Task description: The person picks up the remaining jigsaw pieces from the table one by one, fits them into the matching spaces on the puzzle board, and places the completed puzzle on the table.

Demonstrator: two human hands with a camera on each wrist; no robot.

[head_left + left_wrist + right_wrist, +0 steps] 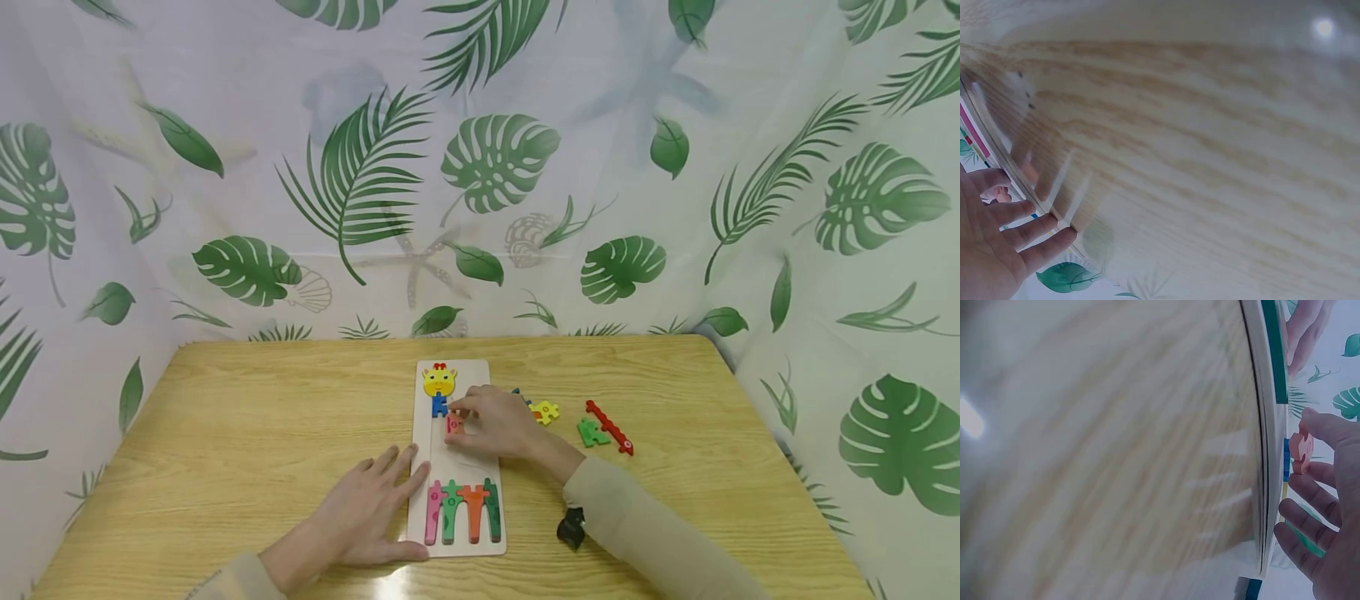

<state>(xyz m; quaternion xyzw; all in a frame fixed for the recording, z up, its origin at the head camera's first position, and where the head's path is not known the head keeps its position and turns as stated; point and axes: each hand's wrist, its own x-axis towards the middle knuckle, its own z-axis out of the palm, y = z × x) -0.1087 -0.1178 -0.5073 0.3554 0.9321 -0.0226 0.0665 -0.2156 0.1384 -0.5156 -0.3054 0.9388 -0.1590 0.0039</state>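
A pale wooden puzzle board [459, 457] lies on the table, bearing a yellow giraffe head piece [439, 381], a blue neck piece [439, 406] just below it, and a row of leg pieces [474, 510] in pink, green, orange and dark green near its lower end. My right hand [498, 422] pinches a pink-orange puzzle piece [1302, 450] between thumb and index finger, close over the board beside the blue piece. My left hand [371, 508] has its fingers spread, fingertips resting at the board's left edge.
Right of the board lie a yellow piece [546, 412], a green piece [592, 432] and a long red piece [610, 427]. A small black object [572, 528] sits by the right sleeve. A leaf-patterned curtain [495, 167] hangs behind the table.
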